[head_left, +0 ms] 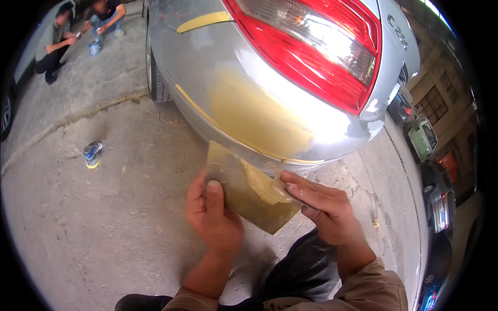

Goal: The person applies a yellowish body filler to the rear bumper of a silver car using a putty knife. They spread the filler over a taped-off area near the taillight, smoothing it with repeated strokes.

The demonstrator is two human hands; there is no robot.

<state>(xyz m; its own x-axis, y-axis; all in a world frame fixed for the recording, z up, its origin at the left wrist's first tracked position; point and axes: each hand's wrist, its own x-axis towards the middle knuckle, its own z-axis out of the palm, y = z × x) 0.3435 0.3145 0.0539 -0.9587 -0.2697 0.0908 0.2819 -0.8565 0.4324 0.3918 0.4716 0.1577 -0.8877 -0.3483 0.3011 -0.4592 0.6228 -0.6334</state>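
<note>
My left hand (212,212) grips a flat, dull yellow-grey mixing board (259,217) by its left edge, thumb on top. A mound of yellow body filler (264,185) lies across the board's upper right. In my right hand (327,207) is a putty scraper (298,201), its edge at the filler; the fingers cover most of it. Just beyond the board curves the silver car bumper (181,111), which carries a broad patch of yellow filler (254,114) below the red tail light (321,57). Another yellow strip (205,22) sits higher, left of the light.
A blue power sander (93,154) rests on the concrete floor to the left. At the far left, two people crouch by a blue can (94,48) beside another car. Several parked cars, one a pale green car (421,139), line the right side.
</note>
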